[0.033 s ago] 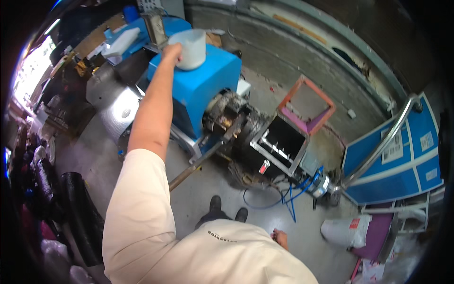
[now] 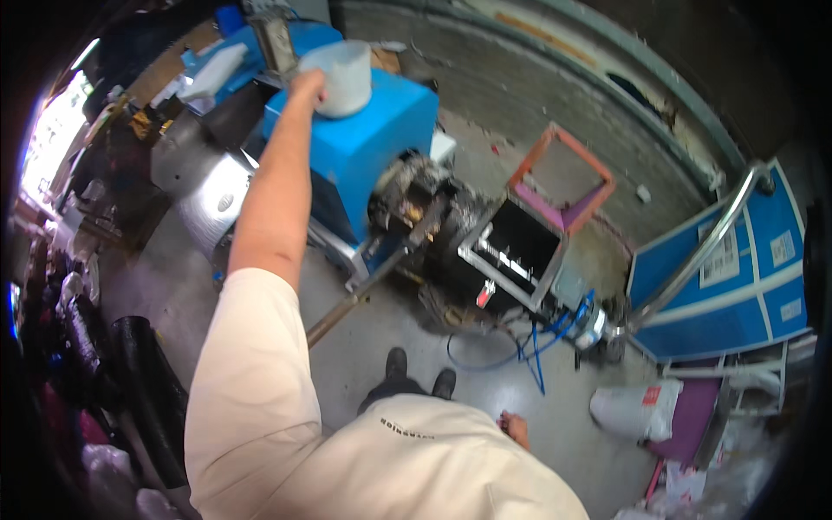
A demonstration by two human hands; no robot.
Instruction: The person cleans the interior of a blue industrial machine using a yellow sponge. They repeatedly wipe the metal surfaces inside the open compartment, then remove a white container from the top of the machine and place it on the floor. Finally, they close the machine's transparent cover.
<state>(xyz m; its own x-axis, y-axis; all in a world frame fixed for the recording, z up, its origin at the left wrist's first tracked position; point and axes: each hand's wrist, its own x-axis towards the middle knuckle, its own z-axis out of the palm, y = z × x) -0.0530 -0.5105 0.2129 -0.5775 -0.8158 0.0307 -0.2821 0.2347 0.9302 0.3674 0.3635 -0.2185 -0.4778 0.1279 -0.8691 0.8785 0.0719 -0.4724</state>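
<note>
Stretched far forward, my left hand (image 2: 308,87) is closed at the near left side of a whitish translucent plastic jug (image 2: 344,80). The jug is upright, at the top of a blue box-shaped machine cover (image 2: 373,117); its handle is hidden by my fingers. Low beside my body, my right hand (image 2: 515,430) hangs over the floor with its fingers curled. Something small and dark shows at those fingers, too small to name.
A greasy machine barrel (image 2: 425,204) joins the cover to an open square hopper (image 2: 511,250). An orange-red frame (image 2: 565,180) stands behind it. A rod (image 2: 342,314) juts toward me. Right are a bent metal pipe (image 2: 702,256) and white sack (image 2: 637,410); left, a black roll (image 2: 147,390).
The whole view has shifted slightly. My left hand stays at the jug on the blue cover, and my right hand still hangs low with curled fingers.
</note>
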